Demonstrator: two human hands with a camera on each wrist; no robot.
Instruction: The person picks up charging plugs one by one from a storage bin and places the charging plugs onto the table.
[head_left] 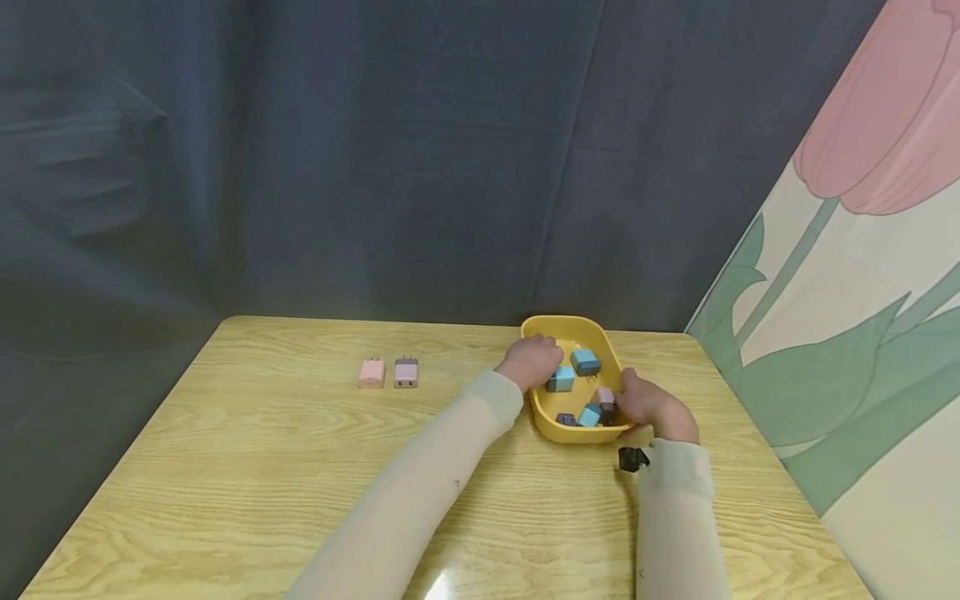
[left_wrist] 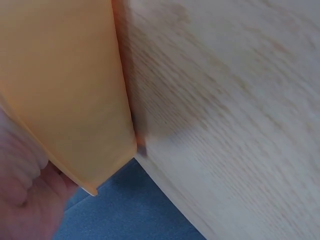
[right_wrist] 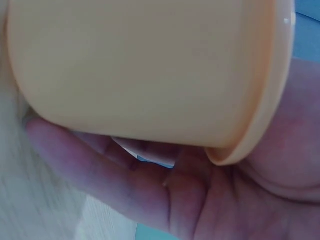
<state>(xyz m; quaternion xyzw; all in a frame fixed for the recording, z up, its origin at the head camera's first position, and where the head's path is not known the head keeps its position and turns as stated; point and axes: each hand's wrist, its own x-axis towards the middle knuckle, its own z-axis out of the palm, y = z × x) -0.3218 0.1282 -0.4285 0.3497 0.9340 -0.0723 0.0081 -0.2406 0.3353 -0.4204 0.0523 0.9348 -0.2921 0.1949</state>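
A yellow plastic bin [head_left: 577,435] stands on the table with several small plug chargers inside. Reaching over its left rim, my left hand [head_left: 531,361] has its fingertips inside, close by a blue and dark charger [head_left: 562,379]; I cannot tell whether they pinch anything. My right hand [head_left: 656,407] grips the bin's right side, its palm at the rim and fingers along the outer wall [right_wrist: 130,75]. Another blue charger [head_left: 585,361] lies farther back in the bin. Near its front are a third blue charger [head_left: 590,415] and a light purple one [head_left: 605,398].
On the wood-grain table [head_left: 247,467], a pink charger [head_left: 371,374] and a purple charger [head_left: 406,373] lie side by side left of the bin. Behind hangs a dark curtain [head_left: 405,167]. A wall with painted tulips [head_left: 862,333] borders the right side.
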